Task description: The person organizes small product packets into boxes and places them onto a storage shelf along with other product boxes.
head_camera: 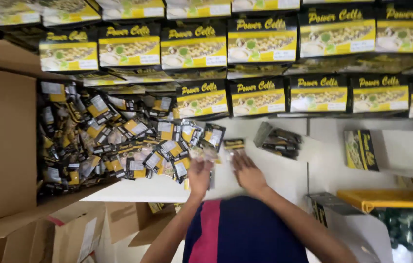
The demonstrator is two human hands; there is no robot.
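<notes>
At the far left of the frame stands a brown cardboard box (1,141), and just right of it a loose heap of small black-and-yellow packets (118,141) spreads over the white table (284,175). At lower centre the left hand (199,176) and the right hand (248,173) reach to the heap's edge, fingers spread loosely; motion blur hides whether either grips a packet. The packets look light, thin and slippery, best pinched at a sealed edge, while rows of black-and-yellow cartons (260,41) fill the upper frame.
</notes>
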